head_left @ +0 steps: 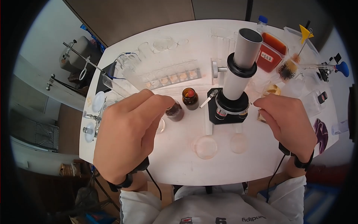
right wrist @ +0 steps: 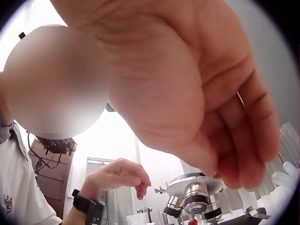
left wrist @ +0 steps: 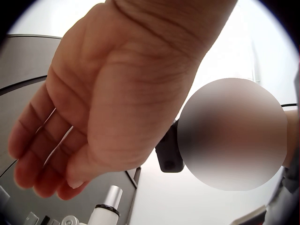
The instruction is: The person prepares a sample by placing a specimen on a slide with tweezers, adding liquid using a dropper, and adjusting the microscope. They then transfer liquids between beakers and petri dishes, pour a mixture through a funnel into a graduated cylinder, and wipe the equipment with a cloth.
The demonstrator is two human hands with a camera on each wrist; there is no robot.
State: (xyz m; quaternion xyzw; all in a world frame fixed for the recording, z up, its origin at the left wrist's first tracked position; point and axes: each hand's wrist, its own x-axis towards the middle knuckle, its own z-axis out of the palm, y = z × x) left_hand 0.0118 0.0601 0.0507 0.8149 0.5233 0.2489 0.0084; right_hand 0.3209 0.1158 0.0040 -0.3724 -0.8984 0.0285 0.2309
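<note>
My left hand [head_left: 128, 130] hovers above the left part of the table, fingers loosely bent with nothing in them. In the head view its fingertips overlap a jar of dark contents [head_left: 174, 112]. Just beside that jar stands a brown glass bottle [head_left: 190, 99] with red and orange things inside. A microscope [head_left: 235, 82], white-tubed with a black base, stands upright at the centre right. Close to its right side is my right hand [head_left: 287, 119], loosely curled, thumb near the index finger and no object showing in it. Tweezers [head_left: 209, 98] lean at the microscope's left edge.
Two round glass dishes [head_left: 206, 147] lie in front of the microscope. Behind the bottles runs a clear rack [head_left: 173, 76] of small cups. Clear glassware [head_left: 163, 44] lines the back. A red-brown tub [head_left: 271, 52], a brush [head_left: 287, 71] and a yellow funnel [head_left: 305, 33] crowd the right.
</note>
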